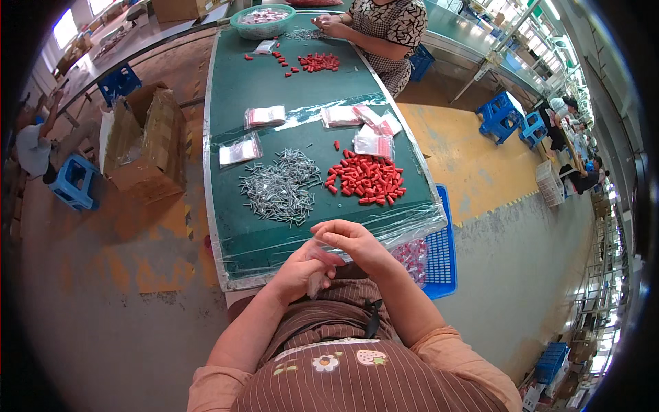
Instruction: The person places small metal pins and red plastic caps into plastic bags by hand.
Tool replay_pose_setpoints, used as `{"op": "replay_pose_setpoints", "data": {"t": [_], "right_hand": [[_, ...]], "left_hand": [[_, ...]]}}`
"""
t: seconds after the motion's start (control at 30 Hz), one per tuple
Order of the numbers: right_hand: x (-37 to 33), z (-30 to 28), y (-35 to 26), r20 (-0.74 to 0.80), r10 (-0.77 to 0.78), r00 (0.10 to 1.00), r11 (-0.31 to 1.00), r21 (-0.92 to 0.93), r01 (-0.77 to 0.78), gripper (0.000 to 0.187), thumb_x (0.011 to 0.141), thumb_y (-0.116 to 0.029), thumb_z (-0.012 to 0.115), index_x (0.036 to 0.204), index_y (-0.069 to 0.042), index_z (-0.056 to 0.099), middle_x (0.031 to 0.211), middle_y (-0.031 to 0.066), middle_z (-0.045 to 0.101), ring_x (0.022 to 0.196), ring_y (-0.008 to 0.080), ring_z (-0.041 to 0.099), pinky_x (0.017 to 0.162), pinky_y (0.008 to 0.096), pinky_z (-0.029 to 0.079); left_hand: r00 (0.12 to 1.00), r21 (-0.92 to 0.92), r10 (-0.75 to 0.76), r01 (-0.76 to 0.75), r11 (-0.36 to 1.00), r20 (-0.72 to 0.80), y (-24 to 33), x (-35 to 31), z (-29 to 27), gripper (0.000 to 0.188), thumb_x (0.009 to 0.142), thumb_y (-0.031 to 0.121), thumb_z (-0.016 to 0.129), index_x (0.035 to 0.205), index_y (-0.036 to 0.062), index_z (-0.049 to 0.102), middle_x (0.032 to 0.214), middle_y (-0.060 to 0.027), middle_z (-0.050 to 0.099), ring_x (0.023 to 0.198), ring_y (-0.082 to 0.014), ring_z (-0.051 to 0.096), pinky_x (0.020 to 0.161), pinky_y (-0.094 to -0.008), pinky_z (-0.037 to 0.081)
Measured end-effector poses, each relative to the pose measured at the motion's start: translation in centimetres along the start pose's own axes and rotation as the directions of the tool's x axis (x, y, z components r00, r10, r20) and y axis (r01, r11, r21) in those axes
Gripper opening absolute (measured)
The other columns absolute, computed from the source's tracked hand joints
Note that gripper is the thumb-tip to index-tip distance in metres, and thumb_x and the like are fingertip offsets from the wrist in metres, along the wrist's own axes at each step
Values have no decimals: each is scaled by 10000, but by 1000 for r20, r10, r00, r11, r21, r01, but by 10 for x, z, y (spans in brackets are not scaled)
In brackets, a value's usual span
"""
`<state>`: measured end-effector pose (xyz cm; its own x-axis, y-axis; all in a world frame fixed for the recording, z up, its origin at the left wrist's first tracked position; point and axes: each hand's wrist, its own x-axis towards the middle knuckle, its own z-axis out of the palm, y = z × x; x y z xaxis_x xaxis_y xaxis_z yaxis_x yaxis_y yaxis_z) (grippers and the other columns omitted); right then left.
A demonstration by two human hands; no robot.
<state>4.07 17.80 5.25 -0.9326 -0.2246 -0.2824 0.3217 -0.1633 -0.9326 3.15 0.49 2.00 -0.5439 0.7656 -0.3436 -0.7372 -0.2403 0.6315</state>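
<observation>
Toward the table's [295, 89] left edge, grey screws [283, 189] are lying heaped — and at the near edge the left hand [296, 272] is curling round a small clear bag [326, 257], gripping it. The right hand [355, 245] is arching beside it, fingers together; I can't tell whether they're pinching anything. Red caps [367, 180] are sitting nearer the right edge.
</observation>
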Motion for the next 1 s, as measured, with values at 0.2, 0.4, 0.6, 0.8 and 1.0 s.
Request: {"op": "replay_pose_setpoints", "data": {"t": [0.2, 0.4, 0.6, 0.8, 1.0], "right_hand": [[-2, -5, 15, -84, -84, 993, 994, -75, 78, 125, 876, -117, 613, 915, 1, 612, 1087, 111, 611, 969, 133, 566, 859, 286, 445], [-5, -15, 3, -178, -118, 977, 992, -54, 110, 67, 853, -51, 631, 897, -6, 607, 862, 28, 631, 793, 75, 581, 706, 223, 471], [-7, -16, -16, -8, -17, 1000, 912, -410, 12, 84, 850, -69, 648, 885, 4, 628, 759, -6, 609, 696, 47, 537, 617, 205, 441], [-2, -14, -12, 40, -69, 997, 885, -458, 80, 124, 858, -112, 644, 913, -1, 640, 744, -3, 607, 703, 52, 525, 631, 228, 447], [-8, -13, -13, 58, -59, 997, 866, -494, 80, 158, 857, -142, 649, 923, 0, 633, 746, 29, 629, 700, 74, 534, 659, 253, 460]], "left_hand": [[999, -41, 1, 1, 999, 39, 6, -3, 5, 480, 828, -15, 486, 1287, 77, 376, 966, -93, 595, 696, -127, 536, 561, -254, 467], [970, -41, -84, 77, 996, -229, 10, -12, -4, 310, 905, 74, 531, 1210, 40, 485, 747, 5, 539, 541, -22, 382, 405, -163, 273], [926, 370, 281, -176, 912, -253, 33, -6, -4, 141, 892, 108, 618, 985, 3, 635, 688, 21, 545, 590, -26, 451, 472, -178, 355], [894, 813, 413, -107, 573, -174, 49, -9, 10, 103, 811, 84, 678, 835, -16, 682, 693, 22, 612, 650, -41, 518, 587, -204, 435], [902, 774, 378, -84, 627, -208, 30, -5, 1, 135, 809, 112, 678, 834, -20, 694, 674, 5, 625, 608, -51, 515, 544, -220, 422]]}}
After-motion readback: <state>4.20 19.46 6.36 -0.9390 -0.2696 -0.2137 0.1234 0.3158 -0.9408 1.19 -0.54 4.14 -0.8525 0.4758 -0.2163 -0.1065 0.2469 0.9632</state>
